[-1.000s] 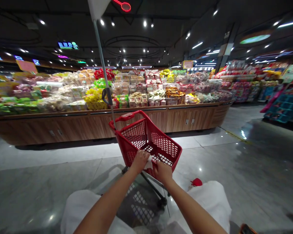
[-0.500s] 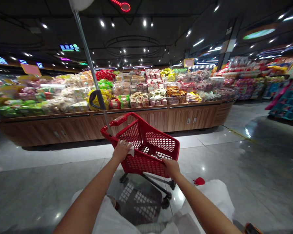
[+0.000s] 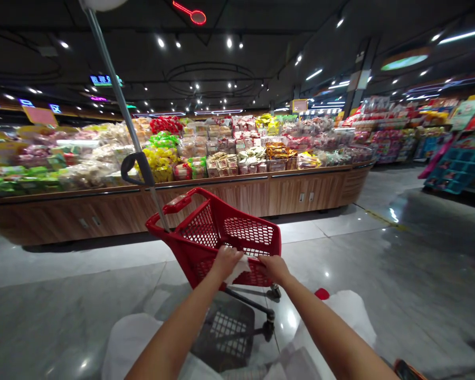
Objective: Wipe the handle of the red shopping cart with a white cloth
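Note:
A red plastic shopping cart (image 3: 206, 208) stands before me, turned with its handle to the left. My left hand (image 3: 226, 262) is closed on a thin white tissue (image 3: 238, 268) and presses it on the near rim of the basket. The tissue hangs down over the basket's outer side. Just to the right, my right hand (image 3: 275, 268) is closed around the same rim near its front corner, its fingertips partly hidden. The holes of the basket's grid side show beyond my hands.
A long wooden display counter (image 3: 237, 195), heaped with packaged snacks, runs behind the cart. A grey pole (image 3: 113, 74) with a dark loop grip (image 3: 136, 169) rises by the cart handle. At right stands a blue rack (image 3: 457, 169). The glossy tiled floor (image 3: 340, 253) lies between.
My left hand has slid right along the near rim with the tissue, now close to my right hand. The cart and pole have shifted slightly left in view. My right hand keeps its hold.

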A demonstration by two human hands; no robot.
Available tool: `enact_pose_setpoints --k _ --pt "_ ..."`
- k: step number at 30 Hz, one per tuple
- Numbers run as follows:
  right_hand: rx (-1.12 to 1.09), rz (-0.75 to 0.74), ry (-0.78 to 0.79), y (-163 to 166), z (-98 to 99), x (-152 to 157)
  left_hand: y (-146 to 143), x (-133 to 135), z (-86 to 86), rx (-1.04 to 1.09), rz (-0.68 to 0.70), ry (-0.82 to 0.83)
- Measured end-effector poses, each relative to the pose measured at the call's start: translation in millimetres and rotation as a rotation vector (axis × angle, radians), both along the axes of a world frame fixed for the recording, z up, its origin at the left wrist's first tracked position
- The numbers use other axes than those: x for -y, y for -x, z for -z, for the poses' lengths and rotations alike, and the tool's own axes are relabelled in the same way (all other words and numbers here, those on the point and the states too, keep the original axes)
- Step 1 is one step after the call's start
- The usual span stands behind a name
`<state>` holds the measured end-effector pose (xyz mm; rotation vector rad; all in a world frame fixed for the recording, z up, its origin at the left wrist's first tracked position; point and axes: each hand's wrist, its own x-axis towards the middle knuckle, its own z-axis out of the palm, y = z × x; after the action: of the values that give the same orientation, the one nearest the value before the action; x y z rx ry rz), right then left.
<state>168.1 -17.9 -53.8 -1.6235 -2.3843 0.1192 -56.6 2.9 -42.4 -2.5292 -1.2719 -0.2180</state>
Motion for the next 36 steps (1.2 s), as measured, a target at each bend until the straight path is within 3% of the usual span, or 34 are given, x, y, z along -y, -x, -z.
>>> enact_pose_setpoints --k 6,10,14,17,21,24,26,28,32,34,36 --pt "-0.009 -0.004 0.019 0.1 -2.3 -4.2 127.1 -10.6 -52.0 -0.036 -0.172 -0.182" --pt "-0.024 -0.015 0.023 1.5 -1.9 -4.6 150.8 -7.0 -60.6 -0.012 -0.301 -0.286" --pt "-0.007 -0.013 -0.003 3.4 -0.4 -4.7 118.9 -1.3 -42.1 0.061 -0.343 -0.325" --pt "0.005 -0.002 -0.017 7.2 1.5 -5.1 60.5 4.3 -17.1 0.076 -0.219 -0.209" --pt "0.007 0.023 -0.023 9.6 3.2 -3.5 -31.8 12.7 15.9 0.137 -0.186 -0.065" --pt "0.016 0.028 -0.01 6.2 2.1 -0.6 -56.3 14.2 21.8 0.098 -0.114 -0.002" --pt "0.016 0.015 0.0 2.9 0.8 1.0 -36.2 10.1 13.7 0.036 -0.023 0.014" --pt "0.009 0.004 0.007 0.2 0.2 1.8 8.0 3.4 -1.3 -0.008 0.023 0.0" --pt "-0.005 0.002 -0.002 -0.3 2.1 0.7 108.0 -5.9 -34.6 -0.021 -0.088 -0.147" --pt "-0.006 0.001 -0.018 2.2 3.7 0.0 132.6 -5.1 -41.6 -0.042 -0.137 -0.23" --pt "-0.002 0.002 -0.031 6.3 5.0 -0.1 135.4 -1.2 -39.1 -0.049 -0.208 -0.302"
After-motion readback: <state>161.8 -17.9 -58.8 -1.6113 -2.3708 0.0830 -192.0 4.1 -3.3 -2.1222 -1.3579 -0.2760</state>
